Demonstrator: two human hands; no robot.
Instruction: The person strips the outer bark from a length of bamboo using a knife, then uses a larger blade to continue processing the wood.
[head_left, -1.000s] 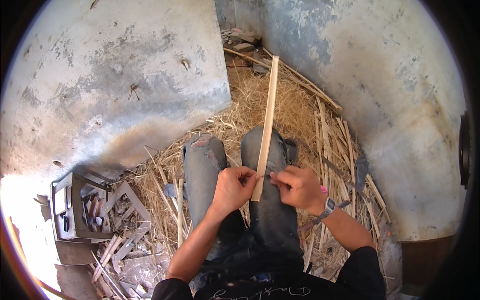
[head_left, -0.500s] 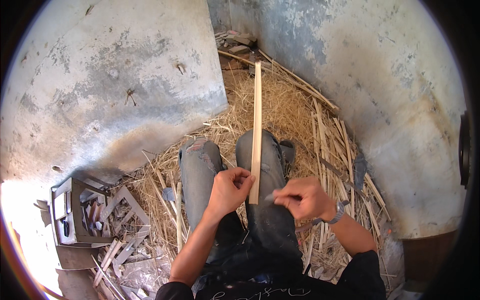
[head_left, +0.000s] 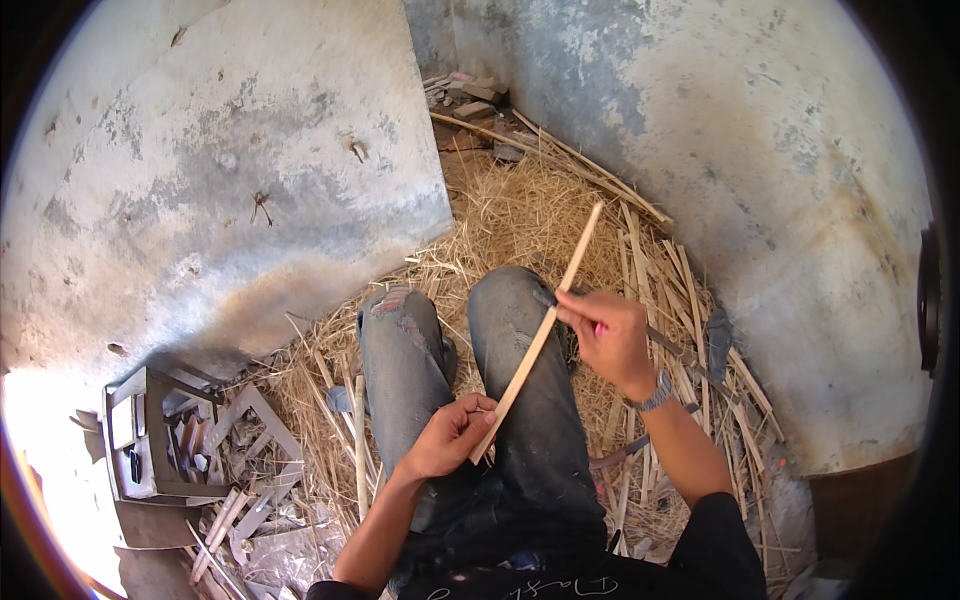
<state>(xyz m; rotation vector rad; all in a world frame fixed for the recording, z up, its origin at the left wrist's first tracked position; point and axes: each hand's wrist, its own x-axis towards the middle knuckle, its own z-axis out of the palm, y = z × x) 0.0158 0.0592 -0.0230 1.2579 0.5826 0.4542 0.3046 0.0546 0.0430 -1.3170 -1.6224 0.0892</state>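
Note:
A long, pale wooden strip (head_left: pixel 529 360) lies slantwise above my right thigh, its far end pointing up and to the right. My left hand (head_left: pixel 447 438) is closed on its near end, thumb and fingers pinching it. Farther up, my right hand (head_left: pixel 606 335) is closed at the strip's middle. A small grey blade (head_left: pixel 544 297) sticks out past its fingertips against the strip, and a bit of something pink shows inside the palm. Most of what the right hand grips is hidden by its fingers.
Straw-like shavings (head_left: pixel 520 215) cover the floor around my knees. Long strips (head_left: pixel 690 300) lie piled to the right along the curved wall (head_left: pixel 780 200). On the left stand a broken grey frame box (head_left: pixel 150 430) and scraps. Rubble (head_left: pixel 475 100) sits in the far corner.
The strip has tilted from nearly upright to leaning right, and its near end has come closer to me. My right hand has moved up from beside its lower end to its middle.

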